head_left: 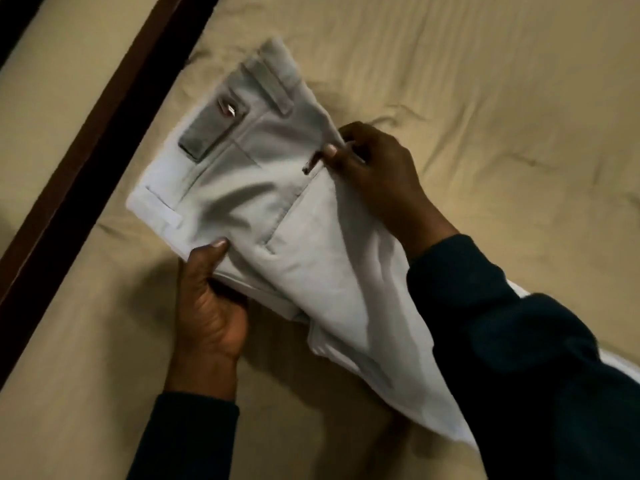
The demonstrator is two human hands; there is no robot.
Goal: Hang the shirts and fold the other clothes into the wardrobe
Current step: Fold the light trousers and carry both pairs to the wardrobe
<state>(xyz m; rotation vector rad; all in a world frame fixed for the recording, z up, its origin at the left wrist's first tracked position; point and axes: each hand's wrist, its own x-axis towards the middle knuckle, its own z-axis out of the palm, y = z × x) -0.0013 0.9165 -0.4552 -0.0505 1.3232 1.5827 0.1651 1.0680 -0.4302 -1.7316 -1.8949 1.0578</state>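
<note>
A pair of light grey trousers (263, 202) lies partly folded on the tan bed sheet (485, 98), waistband toward the upper left, with a darker grey pocket patch and belt loops showing. My left hand (211, 306) grips the near folded edge, thumb on top and fingers under the layers. My right hand (374, 168) pinches the cloth at the far edge by a pocket opening. The trouser legs run toward the lower right under my right sleeve, partly hidden.
A dark wooden bed frame rail (104, 140) runs diagonally along the left side, with a tan surface (52, 64) beyond it. The wrinkled sheet spreads to the right and below the trousers.
</note>
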